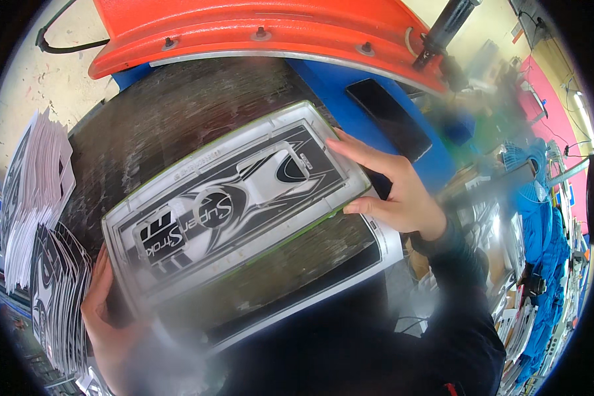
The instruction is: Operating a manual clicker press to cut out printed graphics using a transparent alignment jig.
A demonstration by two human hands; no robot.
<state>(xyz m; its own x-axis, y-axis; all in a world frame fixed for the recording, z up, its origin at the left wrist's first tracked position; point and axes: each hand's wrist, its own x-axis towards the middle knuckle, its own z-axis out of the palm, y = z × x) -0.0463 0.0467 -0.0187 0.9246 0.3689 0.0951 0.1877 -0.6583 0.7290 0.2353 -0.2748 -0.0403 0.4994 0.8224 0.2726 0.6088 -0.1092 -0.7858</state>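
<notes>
A long, pale, frame-shaped cutting die with a thin green edge lies tilted across the dark board, its right end farther away. Through its openings shows a black, white and grey printed sheet. My right hand grips the die's right end, thumb on the near side and fingers on the far side. At the die's left end, my left hand has its fingers against the edge; a blurred haze covers part of this hand. Below the die, a sheet's white border sticks out toward me.
A red press arm with bolts spans the far side over the scratched dark board. A black phone rests on a blue surface at right. Stacks of printed panels stand at left. Blue material hangs at far right.
</notes>
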